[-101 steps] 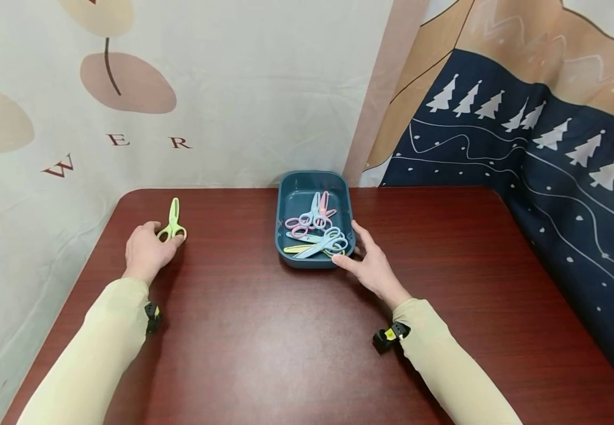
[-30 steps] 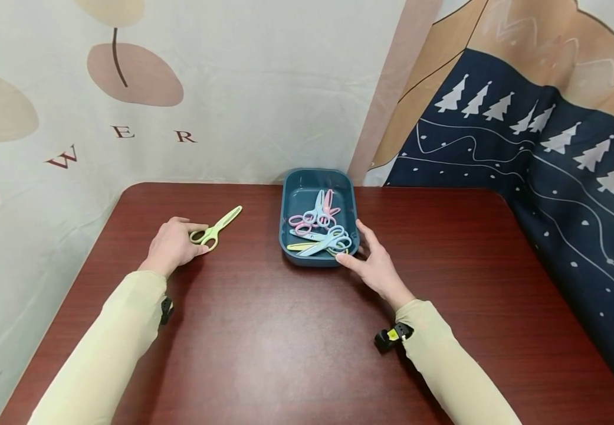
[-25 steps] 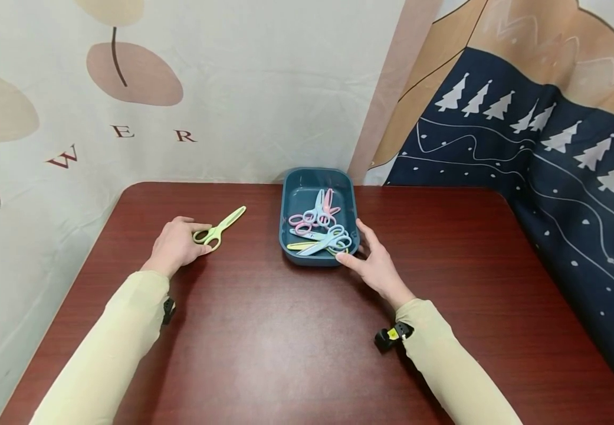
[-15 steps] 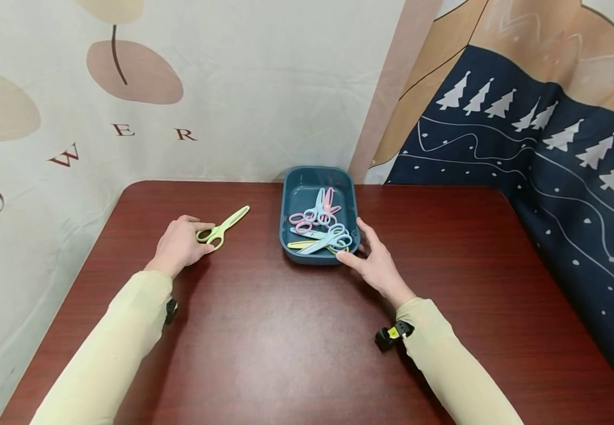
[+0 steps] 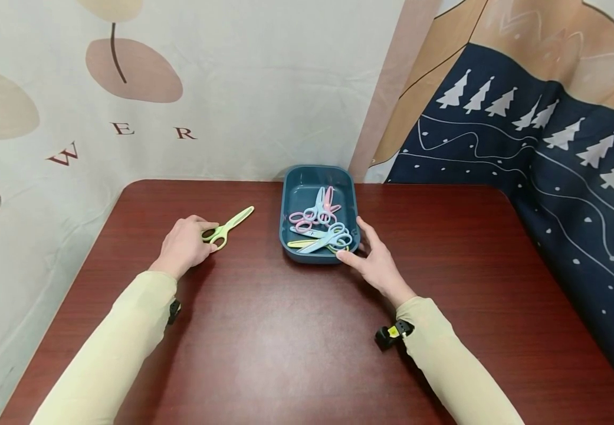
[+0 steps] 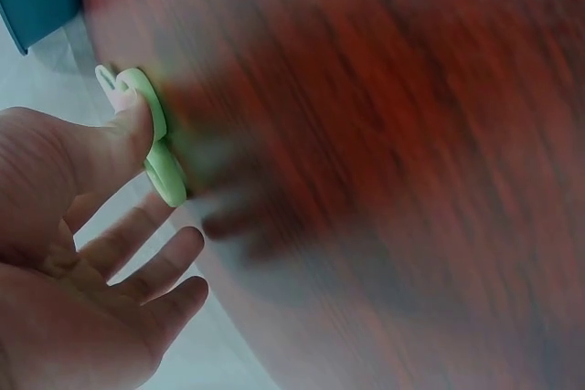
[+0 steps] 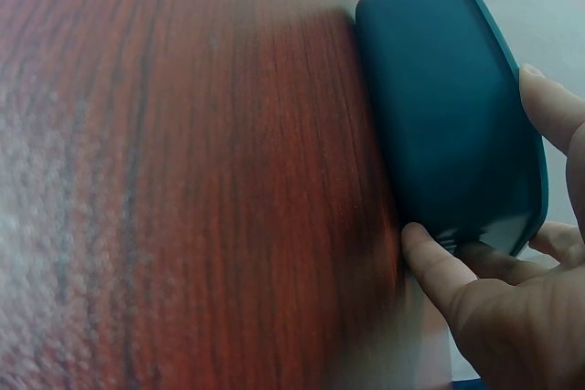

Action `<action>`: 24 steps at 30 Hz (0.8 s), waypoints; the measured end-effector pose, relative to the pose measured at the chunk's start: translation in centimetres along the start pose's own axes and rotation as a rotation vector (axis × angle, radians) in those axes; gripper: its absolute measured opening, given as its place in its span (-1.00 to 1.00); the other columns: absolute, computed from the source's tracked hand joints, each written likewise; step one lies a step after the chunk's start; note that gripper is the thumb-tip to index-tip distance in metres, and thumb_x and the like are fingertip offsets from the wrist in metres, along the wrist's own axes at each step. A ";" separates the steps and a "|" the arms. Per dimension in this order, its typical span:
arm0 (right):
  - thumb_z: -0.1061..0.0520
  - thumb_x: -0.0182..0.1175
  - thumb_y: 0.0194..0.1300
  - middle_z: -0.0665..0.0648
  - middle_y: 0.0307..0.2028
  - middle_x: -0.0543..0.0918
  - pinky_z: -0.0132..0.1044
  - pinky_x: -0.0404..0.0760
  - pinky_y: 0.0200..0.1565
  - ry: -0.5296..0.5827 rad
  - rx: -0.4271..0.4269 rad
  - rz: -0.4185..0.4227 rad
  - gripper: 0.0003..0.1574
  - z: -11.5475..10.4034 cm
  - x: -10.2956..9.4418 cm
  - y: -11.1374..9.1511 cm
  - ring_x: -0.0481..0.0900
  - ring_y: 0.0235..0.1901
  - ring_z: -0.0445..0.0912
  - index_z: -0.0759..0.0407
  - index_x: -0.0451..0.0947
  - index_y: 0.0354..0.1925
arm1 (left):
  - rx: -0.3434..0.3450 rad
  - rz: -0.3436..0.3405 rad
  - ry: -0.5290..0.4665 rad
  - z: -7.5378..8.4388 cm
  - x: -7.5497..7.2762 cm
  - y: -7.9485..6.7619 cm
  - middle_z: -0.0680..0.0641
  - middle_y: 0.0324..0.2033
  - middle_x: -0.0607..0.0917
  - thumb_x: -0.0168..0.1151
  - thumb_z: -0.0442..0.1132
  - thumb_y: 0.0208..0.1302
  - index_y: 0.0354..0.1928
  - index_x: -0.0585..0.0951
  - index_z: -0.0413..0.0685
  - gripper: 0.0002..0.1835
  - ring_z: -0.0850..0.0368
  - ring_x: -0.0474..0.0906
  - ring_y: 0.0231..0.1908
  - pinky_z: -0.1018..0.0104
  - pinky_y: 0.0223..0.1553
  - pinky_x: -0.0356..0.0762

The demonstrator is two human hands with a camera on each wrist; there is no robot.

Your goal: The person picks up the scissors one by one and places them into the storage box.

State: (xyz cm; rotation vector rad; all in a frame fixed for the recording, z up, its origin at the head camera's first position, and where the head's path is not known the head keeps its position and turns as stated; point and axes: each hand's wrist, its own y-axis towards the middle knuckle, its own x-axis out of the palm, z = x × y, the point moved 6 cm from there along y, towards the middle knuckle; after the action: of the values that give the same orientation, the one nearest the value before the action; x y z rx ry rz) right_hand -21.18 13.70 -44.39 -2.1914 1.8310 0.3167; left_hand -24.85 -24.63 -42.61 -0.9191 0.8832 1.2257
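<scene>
A pair of light green scissors point(image 5: 232, 225) lies just over the left part of the table, blades aimed to the far right. My left hand point(image 5: 186, 242) pinches it by the finger loops, thumb and index finger on the loops in the left wrist view. Several scissors, among them blue scissors point(image 5: 330, 238) and pink scissors point(image 5: 330, 200), lie in a dark blue plastic bin point(image 5: 297, 174) at the back middle. My right hand point(image 5: 373, 261) holds the bin's near right corner, thumb at the front and fingers along the right wall. Some of its fingers are hidden in the head view.
The dark red wooden table point(image 5: 264, 330) reaches back to a pale printed cloth point(image 5: 253, 88). A navy cloth with white trees point(image 5: 476, 136) hangs along the right. A gap of bare wood separates the green scissors from the bin.
My left hand has carried the green scissors rightward toward the bin from the table's far left, and their blades have swung to the right. My right hand keeps its place on the bin.
</scene>
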 end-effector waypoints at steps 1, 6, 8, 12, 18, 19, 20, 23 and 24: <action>0.14 0.43 0.33 0.28 0.50 0.30 0.13 0.54 0.27 -0.001 -0.001 -0.001 0.17 0.0 0.0 0.0 0.42 0.39 0.22 0.03 -0.04 0.66 | 0.002 0.001 0.003 0.1 0.0 0.0 -0.33 0.22 0.55 0.42 -0.28 0.25 0.30 0.62 -0.17 -0.45 -0.38 0.41 0.20 -0.30 0.00 0.51; 0.14 0.42 0.34 0.28 0.50 0.30 0.12 0.52 0.28 -0.002 -0.003 0.000 0.16 0.0 0.0 0.0 0.42 0.39 0.21 0.02 -0.04 0.66 | 0.017 0.015 0.000 0.2 0.0 0.0 -0.33 0.20 0.58 0.42 -0.29 0.24 0.27 0.64 -0.19 -0.47 -0.37 0.43 0.17 -0.28 -0.02 0.51; 0.13 0.42 0.34 0.28 0.51 0.30 0.12 0.52 0.28 -0.003 -0.001 0.000 0.16 0.1 0.0 0.0 0.41 0.39 0.22 0.01 -0.04 0.66 | 0.028 0.027 -0.010 0.1 0.0 0.0 -0.32 0.17 0.60 0.44 -0.30 0.21 0.25 0.65 -0.18 -0.47 -0.37 0.46 0.15 -0.27 -0.03 0.52; 0.12 0.43 0.33 0.27 0.51 0.29 0.12 0.52 0.29 -0.010 0.004 0.001 0.17 0.1 0.0 0.0 0.40 0.40 0.23 0.00 -0.04 0.66 | 0.063 0.050 -0.029 -0.1 -0.1 0.0 -0.31 0.13 0.64 0.46 -0.31 0.16 0.23 0.67 -0.18 -0.46 -0.36 0.51 0.12 -0.26 -0.03 0.52; 0.11 0.43 0.33 0.27 0.52 0.28 0.13 0.51 0.30 -0.014 0.011 -0.001 0.18 0.2 0.1 -0.1 0.39 0.41 0.24 -0.03 -0.04 0.66 | 0.097 0.076 -0.054 -0.2 0.1 0.1 -0.30 0.12 0.63 0.50 -0.31 0.11 0.20 0.68 -0.20 -0.45 -0.34 0.54 0.11 -0.25 0.01 0.51; 0.11 0.43 0.33 0.27 0.52 0.28 0.13 0.51 0.30 -0.014 0.011 0.000 0.18 0.2 0.1 -0.1 0.39 0.41 0.23 -0.04 -0.04 0.66 | 0.099 0.079 -0.059 -0.2 0.1 0.1 -0.30 0.12 0.63 0.51 -0.31 0.10 0.20 0.68 -0.20 -0.44 -0.34 0.54 0.10 -0.25 0.01 0.51; 0.11 0.43 0.33 0.27 0.52 0.28 0.13 0.51 0.30 -0.015 0.011 0.001 0.17 0.2 0.1 0.0 0.39 0.41 0.23 -0.04 -0.04 0.66 | 0.100 0.084 -0.065 -0.2 0.1 0.1 -0.30 0.12 0.62 0.51 -0.32 0.09 0.21 0.67 -0.20 -0.44 -0.33 0.55 0.10 -0.25 0.01 0.51; 0.12 0.43 0.33 0.27 0.51 0.29 0.13 0.51 0.29 -0.012 0.009 0.005 0.17 0.2 0.0 0.0 0.39 0.41 0.23 -0.03 -0.04 0.66 | 0.107 0.094 -0.081 0.0 0.0 0.1 -0.30 0.13 0.60 0.53 -0.34 0.08 0.22 0.66 -0.22 -0.41 -0.34 0.55 0.10 -0.24 0.04 0.50; 0.12 0.43 0.34 0.28 0.51 0.29 0.13 0.51 0.29 -0.013 0.008 0.005 0.17 0.2 0.0 0.0 0.39 0.41 0.24 -0.02 -0.04 0.66 | 0.111 0.096 -0.087 0.0 0.0 0.1 -0.30 0.13 0.60 0.54 -0.34 0.07 0.23 0.65 -0.23 -0.40 -0.34 0.55 0.09 -0.24 0.05 0.49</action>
State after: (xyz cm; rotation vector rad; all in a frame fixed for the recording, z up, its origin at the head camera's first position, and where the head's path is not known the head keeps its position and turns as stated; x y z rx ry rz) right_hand -21.17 13.78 -44.61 -2.1751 1.8283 0.3232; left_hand -24.93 -24.58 -42.62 -0.7369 0.9252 1.2762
